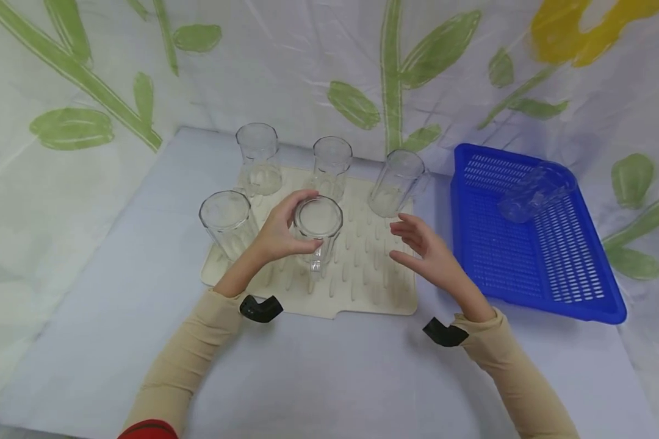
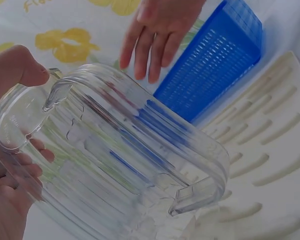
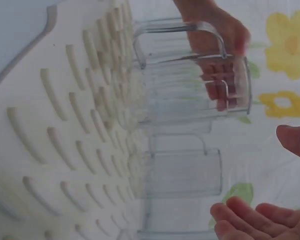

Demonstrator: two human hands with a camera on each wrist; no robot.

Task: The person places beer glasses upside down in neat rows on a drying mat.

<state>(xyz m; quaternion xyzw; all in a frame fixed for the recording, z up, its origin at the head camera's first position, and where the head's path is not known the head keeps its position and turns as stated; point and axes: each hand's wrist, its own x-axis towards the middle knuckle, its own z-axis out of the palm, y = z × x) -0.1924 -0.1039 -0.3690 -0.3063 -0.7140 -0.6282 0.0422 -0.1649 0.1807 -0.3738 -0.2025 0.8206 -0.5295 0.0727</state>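
Observation:
In the head view my left hand (image 1: pixel 285 228) grips a clear glass mug (image 1: pixel 320 244) near its upper end, thumb on one side and fingers round the other. The handle of this mug faces toward me. The mug is over a cream pegged drying mat (image 1: pixel 373 262); whether it touches the pegs I cannot tell. My right hand (image 1: pixel 431 253) is held over the mat's right side, thumb apart from the loosely bent fingers, holding nothing. A glass mug (image 1: pixel 394 189) stands just beyond its fingertips. In the right wrist view the gripped mug (image 3: pixel 175 95) shows ribbed sides.
Other glass mugs stand at the mat's back left (image 1: pixel 260 161), back middle (image 1: pixel 332 164) and left side (image 1: pixel 230 225). A blue plastic basket (image 1: pixel 486 262) sits at the right, with one glass mug (image 1: pixel 532 192) lying inside. Behind the table hangs a flower-painted sheet (image 1: pixel 296 67).

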